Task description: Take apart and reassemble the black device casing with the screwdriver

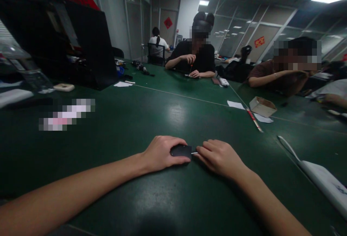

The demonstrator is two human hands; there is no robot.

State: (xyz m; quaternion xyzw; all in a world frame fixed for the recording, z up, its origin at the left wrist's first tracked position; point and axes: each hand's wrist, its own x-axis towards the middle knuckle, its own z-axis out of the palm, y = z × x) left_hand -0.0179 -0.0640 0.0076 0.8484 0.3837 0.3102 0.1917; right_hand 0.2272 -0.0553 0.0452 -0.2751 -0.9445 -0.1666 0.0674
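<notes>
My left hand (162,152) is closed around a small flat black case (182,151), thumb along its near edge and fingers over the far edge. Tiny pale dots, perhaps screws or holes, show on the case's top face. From its right end a thin whitish piece (194,153) reaches to my right hand (219,157). The fingers of that hand are pinched on this piece; whether it is a cable or a thin tool is too small to tell. Both hands rest low over the green table (162,199), close together.
A large black open-fronted box (94,47) and a clear plastic bottle (32,71) stand at the left. On the right lie a white power strip (325,181), a small open box (262,107) and papers (235,104). A person opposite (192,60) holds a screwdriver; another sits at the right.
</notes>
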